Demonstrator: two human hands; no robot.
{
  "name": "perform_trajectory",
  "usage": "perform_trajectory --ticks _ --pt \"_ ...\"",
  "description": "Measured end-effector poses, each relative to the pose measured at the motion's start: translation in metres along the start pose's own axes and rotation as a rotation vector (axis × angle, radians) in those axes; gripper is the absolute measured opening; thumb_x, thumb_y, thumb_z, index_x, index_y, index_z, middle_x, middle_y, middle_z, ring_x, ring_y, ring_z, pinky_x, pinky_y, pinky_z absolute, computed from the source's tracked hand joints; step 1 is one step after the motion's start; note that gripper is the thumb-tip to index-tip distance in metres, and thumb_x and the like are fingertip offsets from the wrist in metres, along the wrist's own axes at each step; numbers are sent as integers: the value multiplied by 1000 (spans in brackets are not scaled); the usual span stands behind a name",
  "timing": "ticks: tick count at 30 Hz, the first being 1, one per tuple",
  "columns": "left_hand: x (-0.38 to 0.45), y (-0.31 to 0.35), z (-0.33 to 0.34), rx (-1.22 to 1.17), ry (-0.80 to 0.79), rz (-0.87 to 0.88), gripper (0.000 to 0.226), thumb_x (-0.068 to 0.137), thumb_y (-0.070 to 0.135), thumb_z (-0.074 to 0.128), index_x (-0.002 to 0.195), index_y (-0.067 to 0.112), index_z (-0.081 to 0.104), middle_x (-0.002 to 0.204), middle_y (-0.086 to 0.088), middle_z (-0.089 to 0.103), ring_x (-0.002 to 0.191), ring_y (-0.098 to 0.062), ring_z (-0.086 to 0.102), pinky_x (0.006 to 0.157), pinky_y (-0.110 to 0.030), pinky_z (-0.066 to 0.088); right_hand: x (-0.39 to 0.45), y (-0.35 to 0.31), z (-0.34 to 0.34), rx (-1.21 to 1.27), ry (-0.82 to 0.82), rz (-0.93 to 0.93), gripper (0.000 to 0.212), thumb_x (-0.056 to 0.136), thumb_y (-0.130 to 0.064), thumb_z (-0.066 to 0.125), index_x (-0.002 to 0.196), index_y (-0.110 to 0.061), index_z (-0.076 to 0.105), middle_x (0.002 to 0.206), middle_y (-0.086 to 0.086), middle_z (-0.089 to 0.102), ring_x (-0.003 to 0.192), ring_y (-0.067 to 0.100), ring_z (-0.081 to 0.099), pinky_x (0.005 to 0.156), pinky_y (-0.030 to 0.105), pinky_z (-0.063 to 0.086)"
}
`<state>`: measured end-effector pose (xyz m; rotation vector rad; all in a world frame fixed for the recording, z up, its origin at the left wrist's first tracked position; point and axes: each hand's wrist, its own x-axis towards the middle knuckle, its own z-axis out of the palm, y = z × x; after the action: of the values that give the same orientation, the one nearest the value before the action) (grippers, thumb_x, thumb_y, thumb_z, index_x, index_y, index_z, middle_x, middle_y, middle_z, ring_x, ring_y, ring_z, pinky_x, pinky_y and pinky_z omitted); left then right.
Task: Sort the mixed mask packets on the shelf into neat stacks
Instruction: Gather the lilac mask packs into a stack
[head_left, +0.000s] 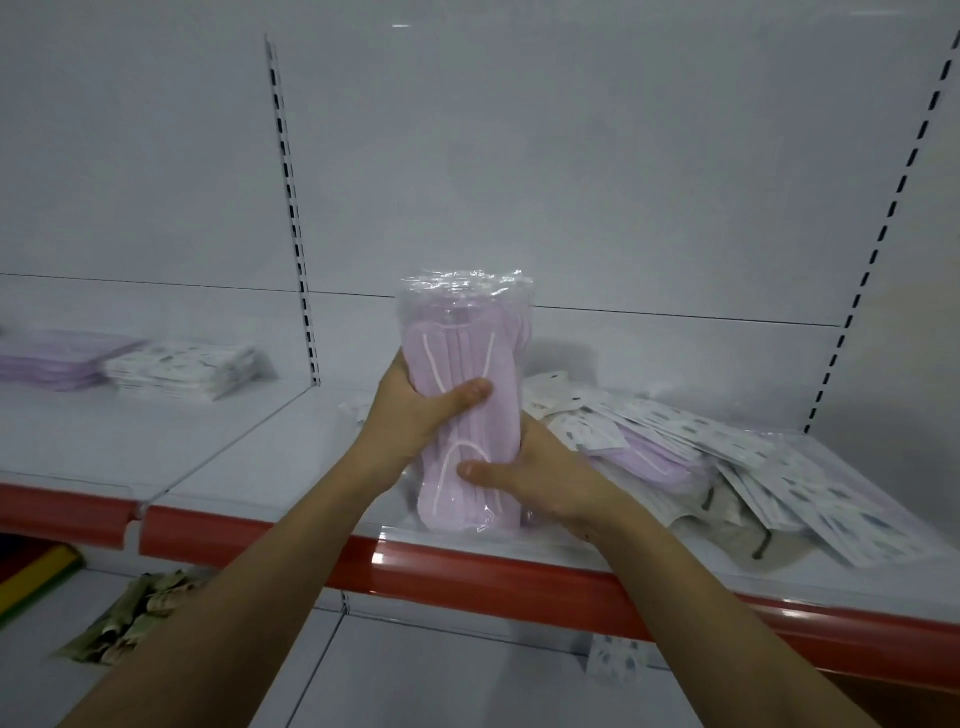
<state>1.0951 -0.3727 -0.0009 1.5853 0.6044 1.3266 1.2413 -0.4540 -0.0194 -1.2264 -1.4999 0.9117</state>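
I hold a bundle of lilac mask packets (462, 405) upright above the front edge of the white shelf (270, 452). My left hand (415, 410) grasps its left side, thumb across the front. My right hand (535, 478) grasps the lower right, thumb pressed on the front. To the right lies a loose heap of mixed packets (727, 467). Far left on the shelf sit a lilac stack (57, 358) and, just beside it, a patterned white stack (187, 369).
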Motion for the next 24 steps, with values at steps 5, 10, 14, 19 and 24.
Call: perform_trajectory --ticks 5,10,14,19,24 --pt "12 19 0 -179 222 -56 53 72 23 85 119 13 63 108 -5 75 98 -22 73 79 -37 60 11 -18 5 54 245 -101 40 81 -17 81 116 -23 61 101 -8 73 88 4 71 74 23 58" --pt "32 44 -25 -611 541 -123 26 84 23 79 104 16 63 94 -1 77 89 -24 75 76 -42 62 38 -42 40 500 225 -39 41 85 -23 76 123 -21 60 112 2 73 102 26 71 83 43 60" --pt "40 39 -61 -639 615 -200 31 83 30 81 104 19 62 101 -2 76 86 -20 75 81 -43 61 65 -51 90 499 257 -63 28 93 -16 67 121 -16 64 109 3 74 94 23 73 72 40 61" --pt "59 30 -189 -536 538 -200 64 90 50 67 137 10 50 106 -10 68 65 -18 69 59 -29 55 119 -71 139 456 328 -34 13 93 -6 64 105 -2 67 81 6 72 61 17 69 62 35 62" --pt "76 33 -358 -248 485 -161 61 90 19 73 138 23 35 111 -11 62 83 -24 67 71 -35 61 190 -89 224 429 247 16 22 91 -6 66 109 6 65 92 20 67 78 33 67 60 29 58"
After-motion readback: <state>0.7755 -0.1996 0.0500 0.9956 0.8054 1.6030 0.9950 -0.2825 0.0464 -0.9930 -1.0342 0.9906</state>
